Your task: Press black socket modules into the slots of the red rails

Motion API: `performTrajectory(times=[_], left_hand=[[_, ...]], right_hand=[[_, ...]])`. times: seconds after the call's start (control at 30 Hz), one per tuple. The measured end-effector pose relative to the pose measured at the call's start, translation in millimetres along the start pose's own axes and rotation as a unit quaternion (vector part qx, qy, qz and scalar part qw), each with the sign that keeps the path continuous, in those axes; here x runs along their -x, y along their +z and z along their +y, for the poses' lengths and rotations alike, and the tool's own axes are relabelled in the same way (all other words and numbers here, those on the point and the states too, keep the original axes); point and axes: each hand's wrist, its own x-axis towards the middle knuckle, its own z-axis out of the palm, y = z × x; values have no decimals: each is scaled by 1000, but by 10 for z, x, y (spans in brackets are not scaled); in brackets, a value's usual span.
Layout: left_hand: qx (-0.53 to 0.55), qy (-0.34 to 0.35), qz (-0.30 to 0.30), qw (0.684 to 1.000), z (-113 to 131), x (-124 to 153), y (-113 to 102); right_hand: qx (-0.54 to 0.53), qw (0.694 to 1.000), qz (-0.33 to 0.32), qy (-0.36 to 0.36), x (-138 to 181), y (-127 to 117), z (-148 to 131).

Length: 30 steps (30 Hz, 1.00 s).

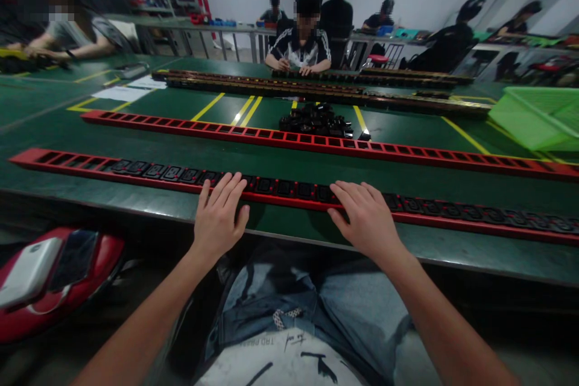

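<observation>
A long red slotted strip point(289, 200) lies across the front of the green table. Black socket-like inserts point(284, 187) fill most of its slots, while several slots near its left end show no insert. My left hand point(220, 208) rests palm down on the strip left of centre, fingers stretched over the inserts and thumb out to the side. To the right, my right hand point(364, 214) lies on the same strip, its fingers flat across the inserts. Neither hand grips anything. The inserts under my fingers are partly hidden.
Behind lies a second red strip point(316, 143) with open slots. Beyond it are a pile of loose black parts point(316, 120), long dark bars point(271, 84), and a green basket point(538, 114) at right. A co-worker point(301, 42) sits opposite. A red stool point(108, 253) stands at left.
</observation>
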Motion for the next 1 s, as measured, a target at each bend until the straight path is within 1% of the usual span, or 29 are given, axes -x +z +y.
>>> performTrajectory(times=[0.27, 0.47, 0.53, 0.63, 0.7, 0.83, 1.0], left_hand=[[-7, -2, 8, 1000, -33, 35, 40], [-12, 8, -3, 1000, -42, 27, 26], [-13, 24, -1, 1000, -52, 32, 21], [-13, 66, -8, 998, -67, 45, 22], [-15, 78, -5, 997, -67, 50, 28], [-18, 65, 8, 998, -53, 48, 35], [-10, 60, -5, 998, -44, 23, 9]], right_hand=[[0, 1000, -3, -3, 4, 5, 11], [-3, 1000, -8, -5, 8, 8, 18], [-5, 1000, -8, -4, 10, 8, 19], [-9, 1000, -8, -3, 11, 9, 18], [-10, 1000, -6, -2, 11, 9, 17], [-10, 1000, -5, -2, 14, 7, 15], [-8, 1000, -4, -5, 22, 10, 14]])
